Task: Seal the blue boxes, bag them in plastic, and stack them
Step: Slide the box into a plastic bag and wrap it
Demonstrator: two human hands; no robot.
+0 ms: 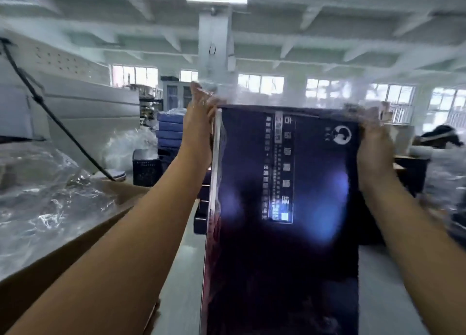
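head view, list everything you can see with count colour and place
blue box: one, dark blue with pale print, held upright at centre
plastic bag: one, clear, over the box and rising above its top edge
stacked boxes: one pile, blue, far behind the left hand; number unclear
crate: one, black, below that pile
carton: one, brown cardboard, left
loose plastic: one heap, clear, over the carton, far left
table: one, grey, under the box
pillar: one, white, centre back
left hand: one, fingers straight along the box's upper left edge
right hand: one, grips the box's upper right corner
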